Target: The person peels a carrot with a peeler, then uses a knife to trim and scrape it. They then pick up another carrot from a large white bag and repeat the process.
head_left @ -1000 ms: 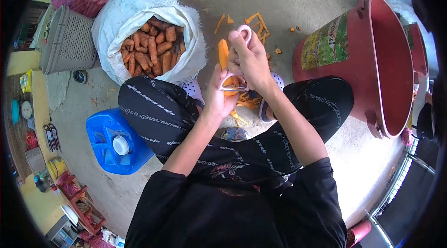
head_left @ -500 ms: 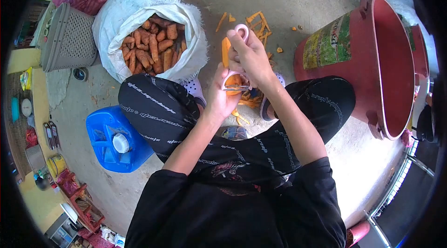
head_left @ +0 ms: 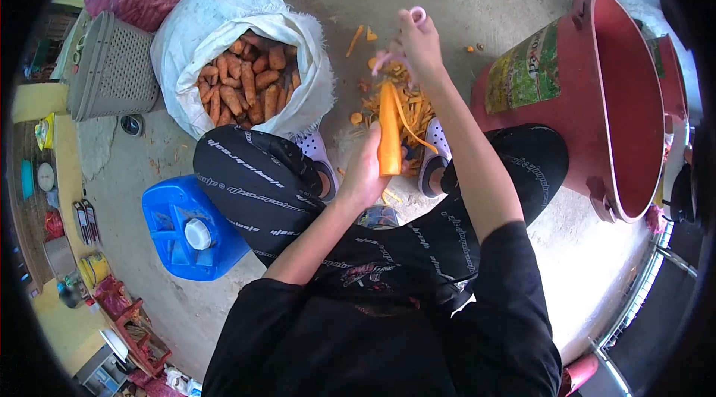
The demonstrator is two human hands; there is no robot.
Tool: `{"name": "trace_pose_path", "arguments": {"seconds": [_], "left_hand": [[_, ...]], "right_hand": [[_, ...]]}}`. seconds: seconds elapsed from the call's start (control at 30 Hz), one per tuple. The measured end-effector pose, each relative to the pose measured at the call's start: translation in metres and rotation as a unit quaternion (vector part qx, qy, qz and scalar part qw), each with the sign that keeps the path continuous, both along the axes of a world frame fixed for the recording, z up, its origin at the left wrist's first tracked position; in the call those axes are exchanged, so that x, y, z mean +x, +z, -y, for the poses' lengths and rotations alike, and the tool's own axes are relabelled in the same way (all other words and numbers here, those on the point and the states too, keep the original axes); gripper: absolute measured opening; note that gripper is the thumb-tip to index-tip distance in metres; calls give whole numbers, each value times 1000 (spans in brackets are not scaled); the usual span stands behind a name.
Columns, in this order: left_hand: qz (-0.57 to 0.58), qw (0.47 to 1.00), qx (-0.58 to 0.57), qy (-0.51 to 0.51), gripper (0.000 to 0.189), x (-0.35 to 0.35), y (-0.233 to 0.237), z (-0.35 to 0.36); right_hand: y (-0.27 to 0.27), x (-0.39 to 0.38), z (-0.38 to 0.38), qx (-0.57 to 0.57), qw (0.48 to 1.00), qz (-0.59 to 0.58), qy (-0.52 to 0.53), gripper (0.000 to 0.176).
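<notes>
My left hand point(head_left: 363, 171) is closed round a bright orange carrot point(head_left: 388, 136), held upright between my knees. A thin strip of peel point(head_left: 407, 125) hangs down along the carrot's right side. Beyond the carrot's far end, my right hand point(head_left: 420, 46) grips a pink peeler point(head_left: 393, 59), blurred by motion; its loop handle sticks out above the fingers. The peeler and carrot are apart. Under them a heap of carrot peelings point(head_left: 418, 108) lies on the floor between my shoes.
A white sack point(head_left: 201, 17) of unpeeled carrots point(head_left: 242, 84) stands at the left, beside a grey basket point(head_left: 119, 61). A blue jerrycan point(head_left: 195, 229) is by my left knee. A large red bucket point(head_left: 552, 106) lies tilted at the right.
My right hand has moved away from me with the peeler, off the carrot's near end. A peel strip now hangs from the carrot, and more of the carrot shows.
</notes>
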State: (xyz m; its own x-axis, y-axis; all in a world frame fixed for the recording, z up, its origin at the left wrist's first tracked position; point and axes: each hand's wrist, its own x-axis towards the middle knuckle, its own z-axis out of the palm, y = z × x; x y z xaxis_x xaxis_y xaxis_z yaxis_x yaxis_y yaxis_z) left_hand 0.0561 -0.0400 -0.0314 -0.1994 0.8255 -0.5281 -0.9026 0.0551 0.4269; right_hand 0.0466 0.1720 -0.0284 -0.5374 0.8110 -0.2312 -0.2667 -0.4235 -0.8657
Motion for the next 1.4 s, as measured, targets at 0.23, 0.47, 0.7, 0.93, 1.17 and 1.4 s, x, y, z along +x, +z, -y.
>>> {"name": "trace_pose_path", "arguments": {"seconds": [0.23, 0.47, 0.7, 0.93, 1.17, 1.4], "left_hand": [[-116, 993, -19, -22, 42, -12, 14, -4], [-147, 989, -7, 8, 38, -14, 22, -15], [0, 998, 23, 55, 36, -27, 5, -12], [24, 992, 115, 47, 30, -30, -1, -11], [30, 992, 119, 41, 29, -28, 9, -12], [48, 991, 117, 43, 28, -26, 5, -13]], "right_hand": [[-36, -18, -45, 206, 918, 332, -66, 19], [7, 10, -37, 224, 947, 230, 14, 22], [69, 46, 29, 66, 998, -1, 5, 18], [80, 56, 98, -49, 996, -68, 33, 18], [66, 51, 102, -51, 995, -81, 34, 21], [62, 52, 99, -60, 994, -80, 37, 20]]}}
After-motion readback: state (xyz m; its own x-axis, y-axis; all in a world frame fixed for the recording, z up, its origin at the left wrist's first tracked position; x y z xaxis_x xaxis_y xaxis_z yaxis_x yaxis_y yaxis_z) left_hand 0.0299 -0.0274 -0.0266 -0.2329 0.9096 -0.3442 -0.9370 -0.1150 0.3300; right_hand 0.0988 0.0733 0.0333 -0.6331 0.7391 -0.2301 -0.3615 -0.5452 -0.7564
